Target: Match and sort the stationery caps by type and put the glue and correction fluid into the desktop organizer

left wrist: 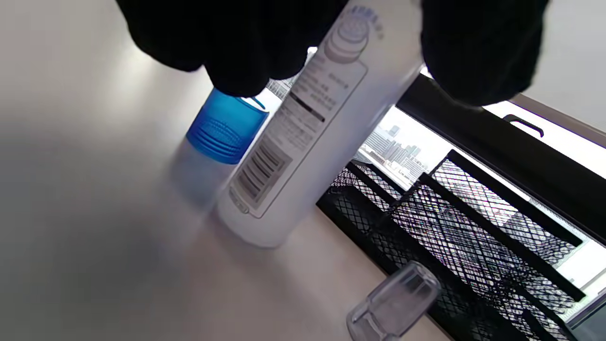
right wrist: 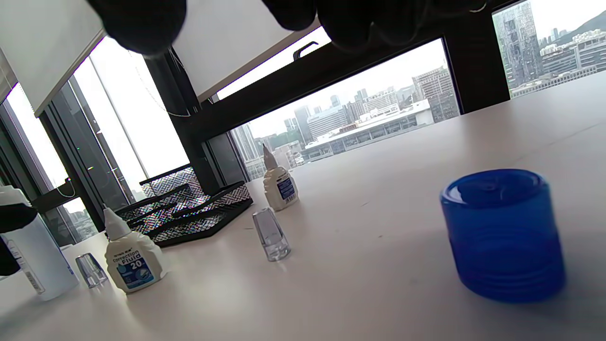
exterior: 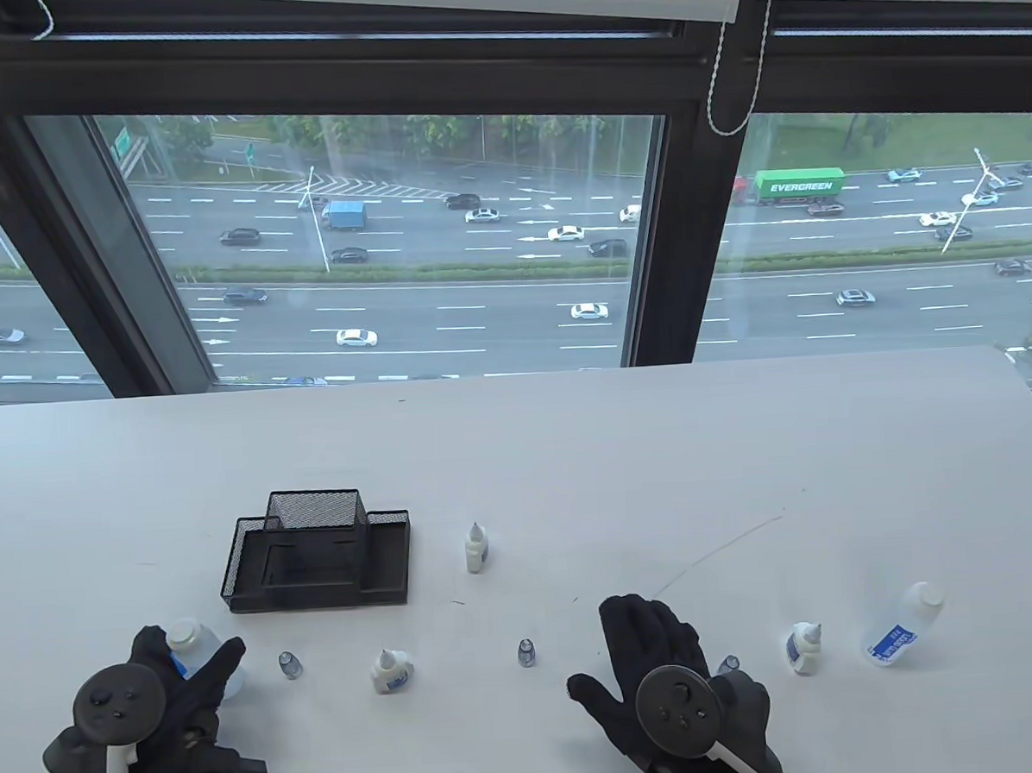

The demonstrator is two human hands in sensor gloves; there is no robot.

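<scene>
My left hand (exterior: 182, 689) grips an upright white glue bottle (exterior: 193, 647) at the near left; its fingers (left wrist: 236, 42) wrap the bottle (left wrist: 303, 142). A blue cap (left wrist: 227, 125) stands just beside that bottle, under the fingertips. My right hand (exterior: 660, 655) is spread flat and holds nothing; a second blue cap (right wrist: 504, 232) stands on the table below it. The black mesh organizer (exterior: 317, 552) sits behind the left hand. Three correction fluid bottles (exterior: 477, 548) (exterior: 391, 672) (exterior: 804, 648) stand uncapped. Clear caps (exterior: 289, 665) (exterior: 526, 652) stand between them.
Another glue bottle (exterior: 904, 625) leans at the near right. A third clear cap (exterior: 728, 665) peeks out beside my right hand. The white table (exterior: 745, 478) ends at a window wall behind and curves away at the right edge.
</scene>
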